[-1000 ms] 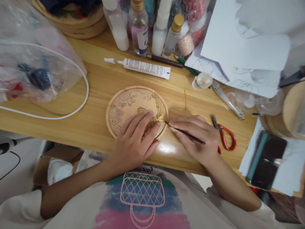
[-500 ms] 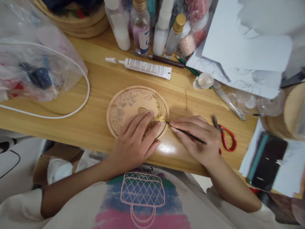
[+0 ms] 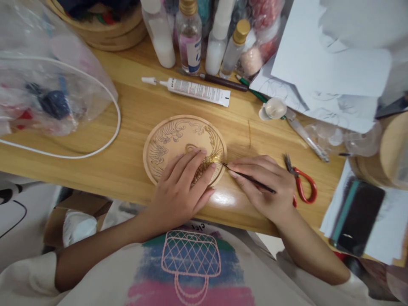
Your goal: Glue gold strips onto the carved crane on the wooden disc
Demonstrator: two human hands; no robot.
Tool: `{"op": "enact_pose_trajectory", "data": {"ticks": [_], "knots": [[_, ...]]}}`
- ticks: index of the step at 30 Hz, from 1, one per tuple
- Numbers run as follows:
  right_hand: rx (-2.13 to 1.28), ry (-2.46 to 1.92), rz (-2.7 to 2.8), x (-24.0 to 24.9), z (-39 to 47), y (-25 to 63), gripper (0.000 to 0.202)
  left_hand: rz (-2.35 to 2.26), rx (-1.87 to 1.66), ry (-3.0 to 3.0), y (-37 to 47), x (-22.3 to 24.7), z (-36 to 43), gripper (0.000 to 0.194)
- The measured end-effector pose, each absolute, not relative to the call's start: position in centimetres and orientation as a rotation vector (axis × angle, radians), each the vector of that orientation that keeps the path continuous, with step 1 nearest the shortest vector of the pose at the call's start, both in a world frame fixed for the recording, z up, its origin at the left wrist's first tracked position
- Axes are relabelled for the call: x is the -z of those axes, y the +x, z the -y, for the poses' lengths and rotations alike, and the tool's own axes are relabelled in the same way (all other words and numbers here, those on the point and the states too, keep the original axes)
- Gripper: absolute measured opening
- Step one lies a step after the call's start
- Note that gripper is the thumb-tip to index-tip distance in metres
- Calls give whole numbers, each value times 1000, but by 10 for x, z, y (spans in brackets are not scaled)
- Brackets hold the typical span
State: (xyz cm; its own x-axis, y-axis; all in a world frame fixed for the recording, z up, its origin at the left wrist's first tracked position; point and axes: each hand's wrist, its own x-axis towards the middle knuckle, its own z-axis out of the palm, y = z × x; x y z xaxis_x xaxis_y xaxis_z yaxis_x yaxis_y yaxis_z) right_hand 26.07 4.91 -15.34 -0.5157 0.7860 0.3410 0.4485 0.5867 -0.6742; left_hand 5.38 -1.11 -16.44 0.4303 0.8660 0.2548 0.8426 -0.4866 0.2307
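A round wooden plate point(image 3: 170, 148) lies on the table, its face drawn with dark wave-like lines and partly covered by gold wire outlines point(image 3: 215, 157) on the right. My left hand point(image 3: 181, 185) rests flat over the plate's lower part, fingers stretched, hiding some of the pattern. Between the thumb and fingers of my right hand point(image 3: 267, 182) are slim black tweezers point(image 3: 255, 182). Their tip meets the plate's right rim, by the gold wires; whether it grips a wire is too small to tell.
Red-handled pliers point(image 3: 301, 180) lie right of my right hand. Beyond the plate are a white glue tube point(image 3: 199, 91), a thin wire point(image 3: 249, 134) and several bottles point(image 3: 189, 42). A plastic bag point(image 3: 54, 85) and white cable point(image 3: 119, 119) sit left, a phone point(image 3: 360, 216) right.
Both hands and the tweezers stay almost in place. The whole view has shifted very slightly, and the glint at the tweezers' tip looks fainter.
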Motion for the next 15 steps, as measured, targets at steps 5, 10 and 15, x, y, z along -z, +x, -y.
{"op": "enact_pose_trajectory", "data": {"ticks": [5,10,15], "knots": [[-685,-979,2180,153,-49,261,18,-1566,-527,2597,55,164,11,37],[-693,-968,2182,154,-50,261,17,-1571,-521,2609,55,164,11,36],[-687,-951,2182,155,-50,262,17,-1573,-525,2612,55,164,11,37]]}}
